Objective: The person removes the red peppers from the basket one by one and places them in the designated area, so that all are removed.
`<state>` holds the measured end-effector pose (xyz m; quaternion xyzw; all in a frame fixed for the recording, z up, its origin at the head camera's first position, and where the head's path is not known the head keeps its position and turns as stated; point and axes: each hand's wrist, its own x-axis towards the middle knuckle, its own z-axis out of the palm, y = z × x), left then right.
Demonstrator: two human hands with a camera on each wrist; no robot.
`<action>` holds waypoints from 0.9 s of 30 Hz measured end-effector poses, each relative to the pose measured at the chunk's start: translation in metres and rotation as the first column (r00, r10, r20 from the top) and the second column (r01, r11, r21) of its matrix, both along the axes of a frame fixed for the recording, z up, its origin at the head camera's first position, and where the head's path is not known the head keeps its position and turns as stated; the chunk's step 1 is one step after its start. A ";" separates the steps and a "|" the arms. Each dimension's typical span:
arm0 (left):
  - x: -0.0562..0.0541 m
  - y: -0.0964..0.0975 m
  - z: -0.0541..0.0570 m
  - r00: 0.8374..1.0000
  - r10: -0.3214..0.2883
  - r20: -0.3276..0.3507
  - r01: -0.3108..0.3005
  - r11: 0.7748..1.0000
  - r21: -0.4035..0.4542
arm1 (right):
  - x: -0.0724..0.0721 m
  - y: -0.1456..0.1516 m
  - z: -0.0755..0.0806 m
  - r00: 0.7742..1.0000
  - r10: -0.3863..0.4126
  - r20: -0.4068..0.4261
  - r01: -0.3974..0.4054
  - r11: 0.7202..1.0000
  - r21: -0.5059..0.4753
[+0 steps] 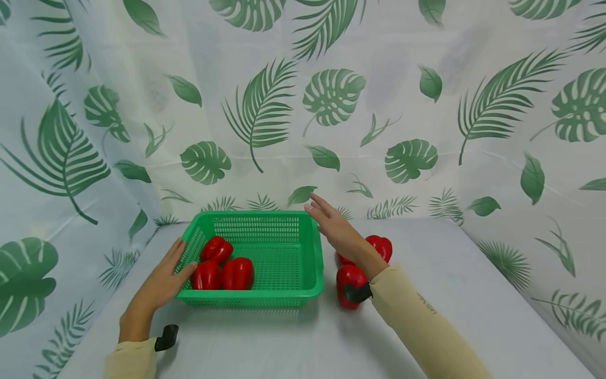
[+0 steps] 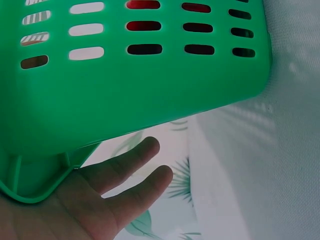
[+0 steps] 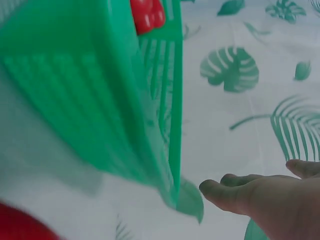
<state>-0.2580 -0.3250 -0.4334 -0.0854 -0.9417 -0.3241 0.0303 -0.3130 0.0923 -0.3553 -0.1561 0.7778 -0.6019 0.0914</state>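
Note:
A green plastic basket (image 1: 251, 300) stands on the table with several red bell peppers (image 1: 238, 273) in its left part. My left hand (image 1: 163, 276) rests on the basket's left rim, thumb on the inner side; the left wrist view shows its straight fingers (image 2: 142, 190) beside the basket's slotted wall. Near the far right corner of the basket, my right hand (image 1: 338, 229) is raised with fingers extended and nothing in it. In the right wrist view that hand (image 3: 280, 200) is apart from the rim. More red bell peppers (image 1: 379, 247) lie right of the basket, partly hidden by the right arm.
A pale table (image 1: 450, 295) carries everything. White cloth with green leaf prints (image 1: 360, 47) hangs behind and at both sides. Dark wrist-worn pieces (image 1: 167, 337) show at both cuffs.

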 end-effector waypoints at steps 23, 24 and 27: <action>-0.001 0.001 0.003 1.000 0.012 0.025 -0.012 1.000 -0.010 | 0.018 -0.092 -0.020 0.991 0.126 0.042 -0.125 0.992 -0.013; -0.001 0.001 0.003 1.000 0.012 0.027 -0.012 1.000 -0.008 | 0.019 -0.095 -0.021 0.990 0.133 0.044 -0.133 0.991 -0.005; -0.001 0.001 0.002 0.999 0.014 0.030 -0.014 1.000 -0.008 | 0.021 -0.106 -0.023 0.987 0.150 0.060 -0.150 0.989 0.001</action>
